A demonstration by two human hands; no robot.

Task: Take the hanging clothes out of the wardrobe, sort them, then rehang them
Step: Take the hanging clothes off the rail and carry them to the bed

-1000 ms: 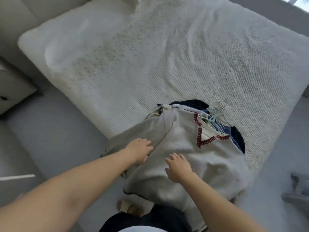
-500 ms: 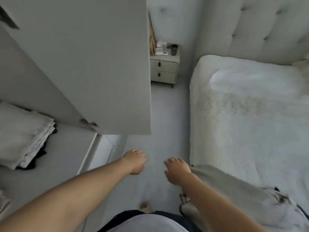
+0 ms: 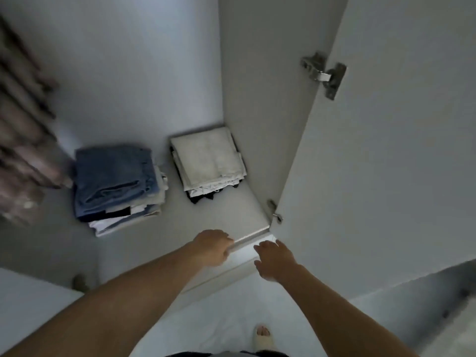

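At the lower centre of the frame, the left hand (image 3: pixel 212 247) is hanging over the front edge of the wardrobe (image 3: pixel 247 239) floor with fingers loosely curled, holding nothing. The right hand (image 3: pixel 275 260) is reaching beside it, fingers relaxed. At the left edge, blurred hanging clothes (image 3: pixel 23 140), probably pinkish, are showing.

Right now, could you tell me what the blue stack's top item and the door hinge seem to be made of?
The top item looks like denim: faded blue, thick folds, stitched seams. The hinge looks like bare metal, grey with bright glints, though blur leaves the finish unsure.
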